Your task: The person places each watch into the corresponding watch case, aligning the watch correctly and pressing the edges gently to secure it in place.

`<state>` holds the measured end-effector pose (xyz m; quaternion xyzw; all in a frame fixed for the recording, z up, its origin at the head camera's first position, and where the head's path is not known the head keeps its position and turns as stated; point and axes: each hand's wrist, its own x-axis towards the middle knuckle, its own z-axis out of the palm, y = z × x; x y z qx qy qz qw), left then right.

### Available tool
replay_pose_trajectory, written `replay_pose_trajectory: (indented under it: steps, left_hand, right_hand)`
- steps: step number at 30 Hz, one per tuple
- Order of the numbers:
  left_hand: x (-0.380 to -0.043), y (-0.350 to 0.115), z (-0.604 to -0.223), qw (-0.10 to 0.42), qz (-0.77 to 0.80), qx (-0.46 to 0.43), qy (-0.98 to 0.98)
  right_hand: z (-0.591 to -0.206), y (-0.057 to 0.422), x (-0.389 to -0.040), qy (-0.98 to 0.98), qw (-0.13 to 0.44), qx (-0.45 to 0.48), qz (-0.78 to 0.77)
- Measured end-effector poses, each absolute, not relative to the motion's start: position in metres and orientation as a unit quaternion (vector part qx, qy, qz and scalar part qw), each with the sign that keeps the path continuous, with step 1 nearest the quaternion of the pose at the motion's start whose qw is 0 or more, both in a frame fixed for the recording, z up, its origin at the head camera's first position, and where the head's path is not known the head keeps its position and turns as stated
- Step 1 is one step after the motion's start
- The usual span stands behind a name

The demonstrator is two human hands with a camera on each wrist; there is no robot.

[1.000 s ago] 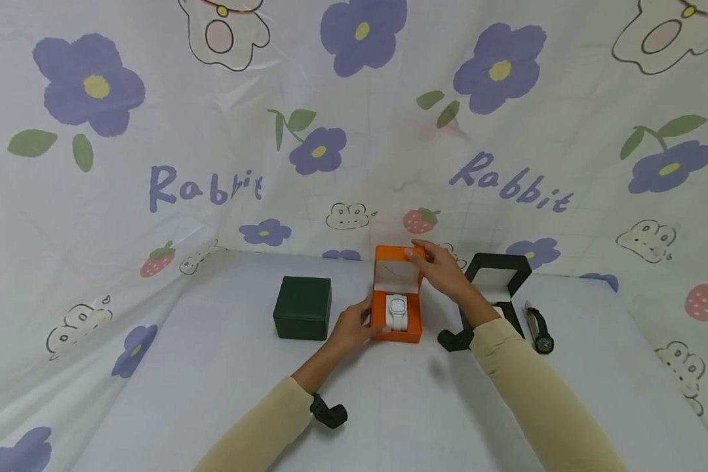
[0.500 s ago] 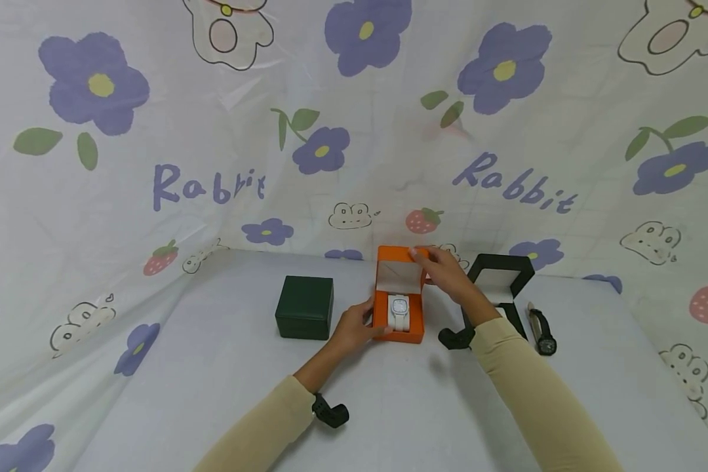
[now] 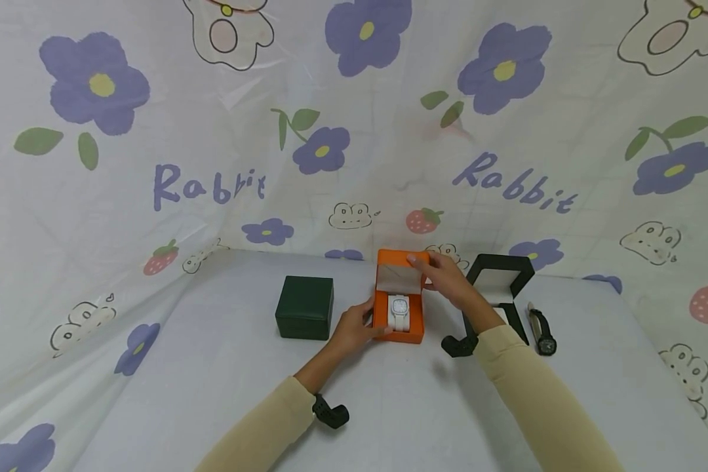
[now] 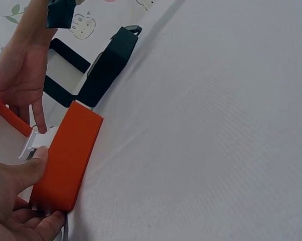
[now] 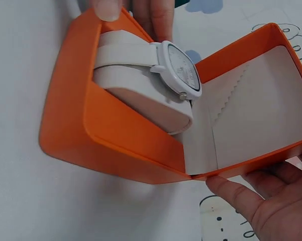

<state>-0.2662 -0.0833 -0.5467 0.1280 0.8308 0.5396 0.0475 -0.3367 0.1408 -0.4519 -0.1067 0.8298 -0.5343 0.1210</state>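
Observation:
An orange watch box [image 3: 414, 331] stands on the white table with its lid [image 3: 393, 257] raised. Inside sits a white watch [image 3: 398, 307], wrapped round a white cushion [image 5: 135, 95]. My left hand [image 3: 349, 328] grips the box's base at its left side, the thumb hooked over the front rim near the watch strap. My right hand [image 3: 450, 280] holds the lid at its right side, thumb on the lid's front and fingers behind. From the right wrist view, those fingers [image 5: 236, 196] touch the lid's outer edge close to the hinge.
Left of the hands is a closed dark green box [image 3: 304, 307]. Behind my right forearm stands a black watch box [image 3: 503, 262] with its lid up, and a black watch [image 3: 544, 333] lies beside it. A printed curtain [image 3: 354, 183] rises behind the table.
The orange lid has tilted slightly forward and down, with my right hand moving along with it. My left hand keeps its grip on the base.

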Motion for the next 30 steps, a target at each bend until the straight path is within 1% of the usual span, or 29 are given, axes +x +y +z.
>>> replay_pose_trajectory:
  steps: [22, 30]
  left_hand:
    - [-0.266, -0.083, -0.547, 0.038, 0.527, 0.132, 0.839]
    - [-0.266, -0.083, -0.548, 0.038, 0.527, 0.127, 0.839]
  right_hand:
    - [-0.466, 0.143, -0.322, 0.827, 0.097, -0.128, -0.539]
    - [-0.468, 0.143, -0.315, 0.836, 0.067, -0.151, -0.523]
